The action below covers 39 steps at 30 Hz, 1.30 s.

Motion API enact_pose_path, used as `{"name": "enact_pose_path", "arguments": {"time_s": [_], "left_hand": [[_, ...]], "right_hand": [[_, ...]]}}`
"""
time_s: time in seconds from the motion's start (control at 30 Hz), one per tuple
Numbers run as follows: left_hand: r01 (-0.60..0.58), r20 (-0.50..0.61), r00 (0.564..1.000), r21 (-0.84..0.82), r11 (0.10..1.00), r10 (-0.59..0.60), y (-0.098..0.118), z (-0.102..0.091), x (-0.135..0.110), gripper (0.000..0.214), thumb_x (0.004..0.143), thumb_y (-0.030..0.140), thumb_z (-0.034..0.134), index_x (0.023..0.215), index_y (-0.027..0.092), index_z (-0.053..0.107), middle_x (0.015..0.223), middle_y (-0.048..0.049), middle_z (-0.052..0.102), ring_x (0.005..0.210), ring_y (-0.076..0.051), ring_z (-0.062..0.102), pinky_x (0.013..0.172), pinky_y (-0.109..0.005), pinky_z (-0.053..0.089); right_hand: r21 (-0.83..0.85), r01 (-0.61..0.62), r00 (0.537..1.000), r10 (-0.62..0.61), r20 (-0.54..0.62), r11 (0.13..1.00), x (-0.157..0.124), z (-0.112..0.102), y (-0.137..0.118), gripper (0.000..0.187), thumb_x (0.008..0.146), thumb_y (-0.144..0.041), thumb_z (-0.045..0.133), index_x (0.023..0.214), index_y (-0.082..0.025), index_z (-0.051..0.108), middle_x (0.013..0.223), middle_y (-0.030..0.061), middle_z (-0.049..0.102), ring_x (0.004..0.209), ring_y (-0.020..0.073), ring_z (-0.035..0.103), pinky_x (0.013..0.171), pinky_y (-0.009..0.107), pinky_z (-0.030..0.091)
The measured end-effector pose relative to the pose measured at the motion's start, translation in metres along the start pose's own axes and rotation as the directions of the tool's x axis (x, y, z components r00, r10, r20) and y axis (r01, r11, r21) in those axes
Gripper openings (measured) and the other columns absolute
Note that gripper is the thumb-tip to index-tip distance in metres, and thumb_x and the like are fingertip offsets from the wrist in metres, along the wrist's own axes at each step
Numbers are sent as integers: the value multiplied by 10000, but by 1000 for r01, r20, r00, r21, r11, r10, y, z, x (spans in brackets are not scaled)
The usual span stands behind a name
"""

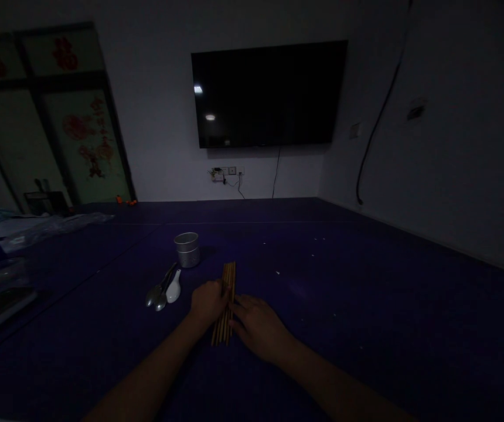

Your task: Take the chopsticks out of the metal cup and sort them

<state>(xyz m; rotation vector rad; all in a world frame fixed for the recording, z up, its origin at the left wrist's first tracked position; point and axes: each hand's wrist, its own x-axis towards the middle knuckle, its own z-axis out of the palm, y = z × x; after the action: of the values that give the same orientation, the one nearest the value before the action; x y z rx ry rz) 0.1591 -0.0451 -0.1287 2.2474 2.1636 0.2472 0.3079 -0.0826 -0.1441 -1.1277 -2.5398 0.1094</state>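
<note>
A bundle of wooden chopsticks (229,280) lies on the dark purple surface (344,293), pointing away from me. My left hand (208,302) is curled against the bundle's left side, fingers closed round it. My right hand (256,321) rests on the bundle's right side with fingers bent over the sticks. A small metal cup (187,249) stands upright just beyond the sticks, to the left. Two metal spoons (157,293) and a white ceramic spoon (173,288) lie to the left of my left hand.
A dark television (269,94) hangs on the far wall above a wall socket (228,172). Plastic sheeting and clutter (23,234) sit at the left edge. A cabinet with red decorations (80,135) stands at back left. The room is dim.
</note>
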Motion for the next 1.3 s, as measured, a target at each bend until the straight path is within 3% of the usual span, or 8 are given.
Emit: {"name": "enact_pose_path", "arguments": {"time_s": [1.3], "left_hand": [[-22,-7,1000,25,999,22,0,0,0,384,925,414,331,996,172,621,955,-106,694,858,-218,670,686,-274,471]], "right_hand": [[-19,7,1000,-8,-20,1000,-1,7,1,398,896,-251,445,1277,-148,502,1274,145,548,1188,274,482,980,428,380]]}}
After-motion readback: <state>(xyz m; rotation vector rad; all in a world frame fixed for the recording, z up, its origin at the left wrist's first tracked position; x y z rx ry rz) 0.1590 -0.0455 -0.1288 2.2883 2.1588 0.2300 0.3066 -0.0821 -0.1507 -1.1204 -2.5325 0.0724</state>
